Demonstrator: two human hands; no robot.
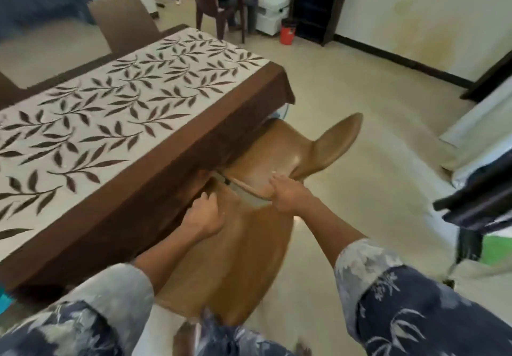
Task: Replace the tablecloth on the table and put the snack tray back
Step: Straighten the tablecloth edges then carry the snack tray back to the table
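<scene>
Pale, smooth floor (374, 162), cream walls with dark skirting. Landmark: table (171, 27), long and rectangular, one bare dark wood corner showing at its far end.

Tablecloth (116, 112): cream field printed with dark leafy sprigs, broad plain brown border; lies flat over the table top, border hanging down the near side.

Chair (277, 156): tan, glossy moulded seat with a rounded back, tucked against the table's near side, seat partly under the hanging border.

Left hand (203, 217): just beside the brown border, fingers curled; whether they pinch cloth or chair cannot be told.

Right hand (285, 195): fingers bent over the chair's edge, gripping it.

Sleeves: navy with pale floral print, cuffs turned back.

Red bucket (288, 31): beyond the table's far end, by a dark cabinet (318, 1).
</scene>
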